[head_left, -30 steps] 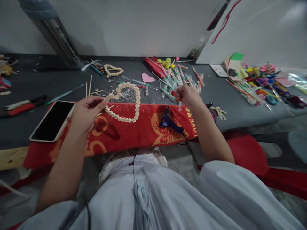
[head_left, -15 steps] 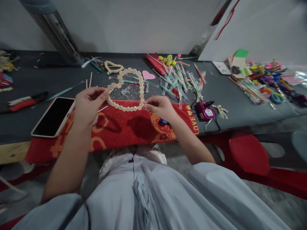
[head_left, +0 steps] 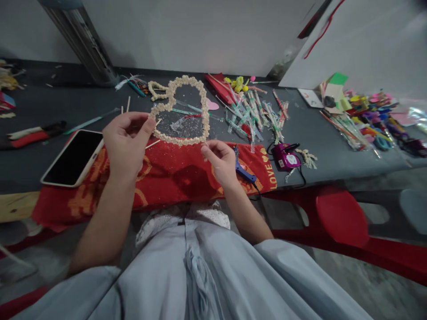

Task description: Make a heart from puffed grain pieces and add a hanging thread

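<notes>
Between my two hands a cream, bumpy heart-shaped frame is held up above the red towel. My left hand pinches its left side, thumb and fingers closed on it; thin pale sticks show by these fingers. At the lower right point of the heart, the fingertips of my right hand are closed on the frame. Behind its upper left lies a smaller cream loop on the table. A blue-handled tool with a cord rests on the towel, right of my right hand.
On the grey table a phone lies at left, near red-and-black pliers. Wrapped sticks and a pink paper heart lie behind. At right are a purple device and colourful craft pieces. A red stool stands below.
Both hands have raised the heart frame and tilted it more upright, shifting it slightly right. My right forearm has swung inward, uncovering more of the blue-handled tool.
</notes>
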`<state>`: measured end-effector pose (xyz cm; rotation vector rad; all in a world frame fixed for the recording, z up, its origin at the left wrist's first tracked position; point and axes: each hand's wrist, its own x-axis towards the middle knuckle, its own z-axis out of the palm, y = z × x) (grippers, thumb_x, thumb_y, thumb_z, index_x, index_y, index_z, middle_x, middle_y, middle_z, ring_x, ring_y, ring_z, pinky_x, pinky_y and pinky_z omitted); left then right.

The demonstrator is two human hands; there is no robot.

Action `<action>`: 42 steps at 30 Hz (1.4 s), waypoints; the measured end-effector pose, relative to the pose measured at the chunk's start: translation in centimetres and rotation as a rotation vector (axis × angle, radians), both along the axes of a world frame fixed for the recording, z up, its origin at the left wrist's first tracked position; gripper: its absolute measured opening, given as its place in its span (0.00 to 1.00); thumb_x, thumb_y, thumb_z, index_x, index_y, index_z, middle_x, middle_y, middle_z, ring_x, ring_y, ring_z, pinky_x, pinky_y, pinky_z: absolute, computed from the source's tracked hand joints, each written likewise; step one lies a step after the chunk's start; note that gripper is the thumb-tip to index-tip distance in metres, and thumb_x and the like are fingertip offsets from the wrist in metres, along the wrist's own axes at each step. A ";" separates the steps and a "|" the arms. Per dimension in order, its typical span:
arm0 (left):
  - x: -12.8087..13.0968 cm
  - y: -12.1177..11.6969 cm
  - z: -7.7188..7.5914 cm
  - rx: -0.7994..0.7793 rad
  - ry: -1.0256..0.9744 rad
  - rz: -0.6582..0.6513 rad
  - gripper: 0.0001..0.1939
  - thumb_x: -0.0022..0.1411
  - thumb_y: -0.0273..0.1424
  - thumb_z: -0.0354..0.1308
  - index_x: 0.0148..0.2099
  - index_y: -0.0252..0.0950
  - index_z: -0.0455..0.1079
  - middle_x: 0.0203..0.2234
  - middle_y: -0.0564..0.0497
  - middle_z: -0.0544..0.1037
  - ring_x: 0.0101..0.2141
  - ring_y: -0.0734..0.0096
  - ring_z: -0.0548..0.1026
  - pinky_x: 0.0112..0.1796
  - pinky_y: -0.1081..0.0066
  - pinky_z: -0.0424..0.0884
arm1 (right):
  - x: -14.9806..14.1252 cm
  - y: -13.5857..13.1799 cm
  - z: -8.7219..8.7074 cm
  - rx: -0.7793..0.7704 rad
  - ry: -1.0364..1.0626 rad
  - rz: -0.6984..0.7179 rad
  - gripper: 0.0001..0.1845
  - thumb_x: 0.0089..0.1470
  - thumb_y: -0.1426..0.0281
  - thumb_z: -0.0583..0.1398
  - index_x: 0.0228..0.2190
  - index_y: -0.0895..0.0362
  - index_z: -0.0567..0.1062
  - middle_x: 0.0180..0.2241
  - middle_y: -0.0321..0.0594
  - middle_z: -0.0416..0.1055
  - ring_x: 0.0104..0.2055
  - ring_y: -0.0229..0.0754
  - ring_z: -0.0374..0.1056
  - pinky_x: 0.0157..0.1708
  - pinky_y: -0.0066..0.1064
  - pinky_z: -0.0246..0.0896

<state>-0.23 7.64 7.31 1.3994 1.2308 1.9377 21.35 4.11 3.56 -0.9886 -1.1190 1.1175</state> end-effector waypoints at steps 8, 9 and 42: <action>0.7 -2.8 1.8 0.014 0.361 0.132 0.08 0.63 0.32 0.69 0.43 0.35 0.84 0.33 0.53 0.82 0.31 0.76 0.77 0.34 0.75 0.72 | 1.9 -0.6 3.4 0.482 -0.687 -0.118 0.07 0.66 0.64 0.63 0.39 0.52 0.81 0.33 0.41 0.76 0.33 0.42 0.70 0.38 0.36 0.71; 0.8 -3.1 2.0 0.027 0.405 0.140 0.07 0.63 0.33 0.69 0.43 0.36 0.84 0.33 0.53 0.82 0.31 0.75 0.77 0.35 0.74 0.72 | 1.9 -0.5 3.6 0.503 -0.765 -0.105 0.07 0.66 0.66 0.62 0.40 0.52 0.81 0.33 0.41 0.77 0.33 0.42 0.70 0.39 0.36 0.71; 1.9 -6.3 4.0 0.073 0.641 0.160 0.10 0.71 0.39 0.63 0.48 0.45 0.83 0.36 0.52 0.80 0.44 0.62 0.80 0.51 0.62 0.75 | 1.1 -0.4 3.3 0.636 -1.105 -0.155 0.13 0.71 0.72 0.54 0.39 0.53 0.78 0.38 0.45 0.77 0.42 0.47 0.73 0.45 0.38 0.70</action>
